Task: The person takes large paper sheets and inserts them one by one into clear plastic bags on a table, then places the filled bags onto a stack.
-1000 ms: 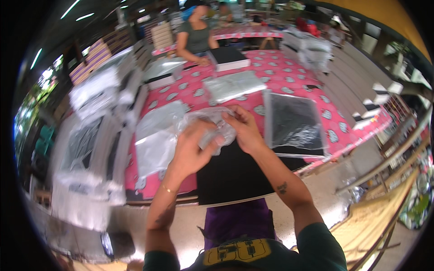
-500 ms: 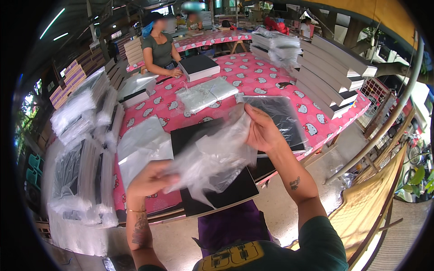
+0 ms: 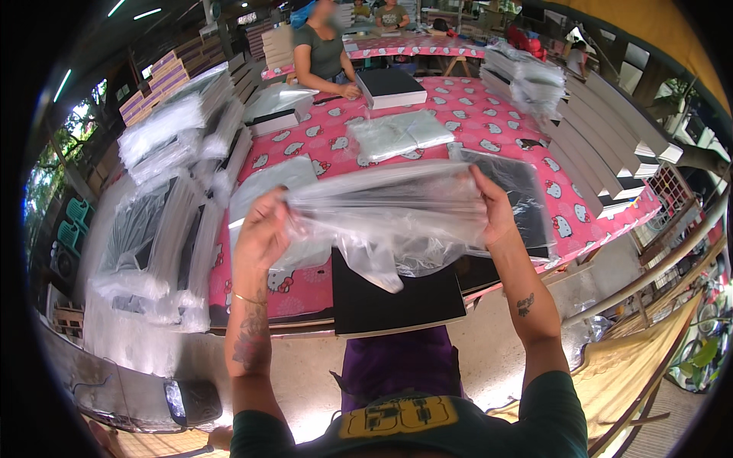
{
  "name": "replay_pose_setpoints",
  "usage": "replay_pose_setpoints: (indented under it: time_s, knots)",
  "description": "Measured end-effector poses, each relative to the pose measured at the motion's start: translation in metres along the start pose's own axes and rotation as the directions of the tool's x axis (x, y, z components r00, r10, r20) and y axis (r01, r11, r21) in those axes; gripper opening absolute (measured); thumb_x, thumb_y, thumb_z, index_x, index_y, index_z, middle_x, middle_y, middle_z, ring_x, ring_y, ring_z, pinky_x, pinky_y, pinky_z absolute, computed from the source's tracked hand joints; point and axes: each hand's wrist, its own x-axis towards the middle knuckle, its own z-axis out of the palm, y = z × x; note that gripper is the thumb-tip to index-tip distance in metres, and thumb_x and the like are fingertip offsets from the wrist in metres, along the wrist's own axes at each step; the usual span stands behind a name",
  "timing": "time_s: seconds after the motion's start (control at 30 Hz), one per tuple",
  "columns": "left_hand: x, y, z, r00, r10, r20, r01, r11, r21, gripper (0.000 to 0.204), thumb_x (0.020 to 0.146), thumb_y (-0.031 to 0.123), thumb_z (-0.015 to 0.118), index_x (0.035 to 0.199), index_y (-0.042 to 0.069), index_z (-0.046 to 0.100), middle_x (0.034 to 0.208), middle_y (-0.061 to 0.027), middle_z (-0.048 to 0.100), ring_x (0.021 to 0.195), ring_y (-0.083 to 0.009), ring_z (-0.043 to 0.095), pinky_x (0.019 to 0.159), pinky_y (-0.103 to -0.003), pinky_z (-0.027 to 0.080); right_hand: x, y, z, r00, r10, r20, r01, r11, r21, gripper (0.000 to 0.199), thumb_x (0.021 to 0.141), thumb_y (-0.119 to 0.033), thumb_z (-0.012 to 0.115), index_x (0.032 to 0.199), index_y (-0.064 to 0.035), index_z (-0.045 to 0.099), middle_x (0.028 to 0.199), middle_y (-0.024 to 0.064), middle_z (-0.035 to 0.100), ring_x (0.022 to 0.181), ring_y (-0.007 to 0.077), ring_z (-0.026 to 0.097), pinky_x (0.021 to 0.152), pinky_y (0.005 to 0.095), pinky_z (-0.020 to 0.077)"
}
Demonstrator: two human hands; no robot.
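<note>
Stretched between my two hands is a clear plastic bag (image 3: pixel 382 204), its upper edge pulled wide and its lower part hanging crumpled. My left hand (image 3: pixel 263 225) pinches one end of it and my right hand (image 3: pixel 492 206) grips the other. Below the bag, at the table's front edge, lies a thick black-covered book or pad (image 3: pixel 401 305), partly hidden by the plastic. Flat clear plastic bags (image 3: pixel 286 183) lie beside my left hand. Just beyond my right hand is a black book in clear wrap (image 3: pixel 515 195).
Tall stacks of plastic-wrapped books (image 3: pixel 153 229) rise on the left, and grey-edged book stacks (image 3: pixel 611 137) on the right. A bundle of plastic bags (image 3: pixel 401 135) lies mid-table on the pink patterned cloth (image 3: pixel 489 126). Across stands a person (image 3: pixel 324 57) near a thick black book (image 3: pixel 391 88).
The bag was bunched and slanting; now it is spread taut sideways. My left hand has risen and closed on its end. My right hand has moved rightward. The view has shifted.
</note>
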Motion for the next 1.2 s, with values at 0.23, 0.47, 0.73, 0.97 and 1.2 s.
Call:
replay_pose_setpoints:
  time_s: [0.23, 0.47, 0.73, 0.97, 1.2]
  knots:
    - [0.008, 0.007, 0.038, 0.953, -0.192, 0.233, 0.151, 0.971, 0.185, 0.063, 0.085, 0.028, 0.066, 0.134, 0.000, 0.041, 0.097, -0.0064, 0.061, 0.079, -0.0137, 0.061, 0.072, -0.031, 0.053, 0.005, 0.009, 0.010, 0.951, 0.166, 0.262, -0.002, 0.848, -0.530, 0.056, 0.077, -0.018, 0.067, 0.124, 0.0040, 0.048, 0.111, 0.0150, 0.061, 0.099, 0.0237, 0.062, 0.089, 0.0357, 0.0488]
    - [0.010, -0.002, 0.021, 0.694, -0.569, 0.441, 0.109, 0.689, 0.717, 0.045, 0.082, 0.034, 0.070, 0.109, 0.001, 0.058, 0.087, -0.0056, 0.061, 0.065, -0.0150, 0.057, 0.059, -0.026, 0.049, 0.001, 0.003, -0.002, 0.971, -0.115, 0.210, 0.105, 0.993, 0.057, 0.050, 0.070, 0.001, 0.057, 0.119, 0.0042, 0.050, 0.108, 0.0153, 0.060, 0.090, 0.0258, 0.062, 0.080, 0.0473, 0.0505]
    - [-0.015, 0.010, 0.011, 0.994, -0.102, -0.041, 0.087, 0.957, -0.275, 0.020, 0.083, 0.017, 0.066, 0.097, 0.002, 0.064, 0.084, -0.0050, 0.064, 0.071, -0.0166, 0.062, 0.069, -0.036, 0.053, -0.010, 0.025, 0.010, 0.926, 0.334, 0.175, -0.141, 0.736, -0.662, 0.028, 0.085, -0.019, 0.065, 0.103, 0.0016, 0.059, 0.093, 0.0089, 0.064, 0.080, 0.0166, 0.061, 0.071, 0.0277, 0.0501]
    - [-0.022, -0.022, -0.002, 0.936, -0.103, 0.337, 0.070, 0.992, 0.109, 0.061, 0.083, 0.039, 0.063, 0.130, 0.004, 0.046, 0.098, -0.0100, 0.063, 0.088, -0.0211, 0.062, 0.081, -0.040, 0.052, -0.018, 0.031, -0.016, 0.951, -0.303, 0.065, 0.295, 0.822, -0.487, 0.033, 0.084, -0.016, 0.063, 0.112, -0.0014, 0.056, 0.097, 0.0091, 0.063, 0.087, 0.0188, 0.063, 0.080, 0.0378, 0.0515]
    - [-0.040, -0.035, 0.001, 0.755, -0.496, 0.429, 0.348, 0.858, 0.378, 0.062, 0.090, 0.044, 0.046, 0.128, -0.005, 0.045, 0.107, -0.0147, 0.062, 0.095, -0.0271, 0.062, 0.088, -0.037, 0.048, -0.031, 0.041, -0.053, 0.902, -0.309, 0.300, 0.252, 0.944, 0.214, 0.032, 0.076, -0.012, 0.065, 0.107, -0.0026, 0.060, 0.097, 0.0093, 0.065, 0.090, 0.0220, 0.062, 0.083, 0.0349, 0.0493]
